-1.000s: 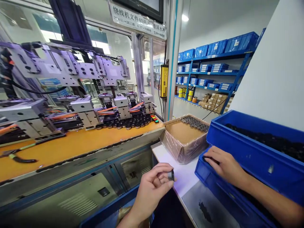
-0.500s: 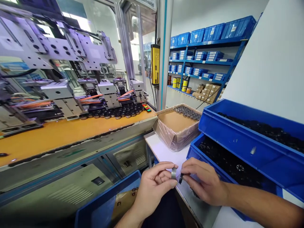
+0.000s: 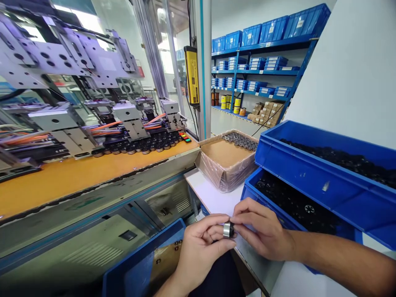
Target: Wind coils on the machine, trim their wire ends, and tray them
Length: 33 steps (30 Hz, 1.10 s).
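My left hand [image 3: 202, 247] holds a short silver metal ring [image 3: 227, 230] between thumb and fingers, low in the middle of the view. My right hand [image 3: 262, 231] pinches a small black plastic part [image 3: 232, 229] against the ring's right-hand face. The two pieces touch; whether the black part is seated in the ring, I cannot tell. Right of my hands, a lower blue bin [image 3: 247, 194] holds many loose black parts, one showing a white ring-shaped pattern. Above it, an upper blue bin [image 3: 309, 165] carries more black parts.
A plastic-wrapped cardboard box [image 3: 213, 171] with metal rings stands on the white table [image 3: 202, 183]. At left, a machine bench [image 3: 93, 169] carries rows of dark round parts [image 3: 145, 144]. Another blue bin [image 3: 123, 264] sits below left. Shelves [image 3: 266, 74] stand behind.
My right hand has moved left and brought the black part against the metal ring, closing the gap. The view has shifted slightly, too.
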Motion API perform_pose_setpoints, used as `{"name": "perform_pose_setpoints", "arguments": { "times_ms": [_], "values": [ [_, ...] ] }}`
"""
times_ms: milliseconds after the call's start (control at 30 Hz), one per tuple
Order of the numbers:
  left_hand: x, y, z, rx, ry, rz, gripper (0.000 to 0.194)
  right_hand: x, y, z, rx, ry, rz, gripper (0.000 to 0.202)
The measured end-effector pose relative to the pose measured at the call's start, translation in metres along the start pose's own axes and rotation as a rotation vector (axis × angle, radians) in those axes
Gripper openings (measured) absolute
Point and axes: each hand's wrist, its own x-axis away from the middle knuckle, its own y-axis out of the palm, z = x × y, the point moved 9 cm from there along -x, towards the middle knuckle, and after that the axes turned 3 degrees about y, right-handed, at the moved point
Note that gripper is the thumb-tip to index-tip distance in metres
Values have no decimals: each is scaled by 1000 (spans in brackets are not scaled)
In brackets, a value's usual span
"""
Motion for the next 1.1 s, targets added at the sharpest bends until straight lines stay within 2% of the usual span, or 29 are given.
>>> {"name": "perform_pose_setpoints", "arguments": {
  "times_ms": [133, 300, 467, 667, 933, 1100],
  "values": [
    [-1, -4, -1, -40, -13, 23, 35, -1, 0, -3, 1, -16, -10, 26],
    [-1, -7, 7, -68, 39, 38, 36, 0, 5, -13, 30, -117, -73, 38],
    [-1, -4, 7, -57, -9, 27, 37, 4, 2, -15, 144, -184, -14, 37],
    [0, 0, 7, -12, -33, 18, 36, 3, 3, -15, 173, -222, -28, 35],
    [-1, 1, 3, 33, -53, -7, 39, 7, 5, -22, 334, -371, -60, 23],
    [1, 8, 4, 16, 14, 72, 32, 8, 5, -28, 464, -430, -15, 24]
  ]
}}
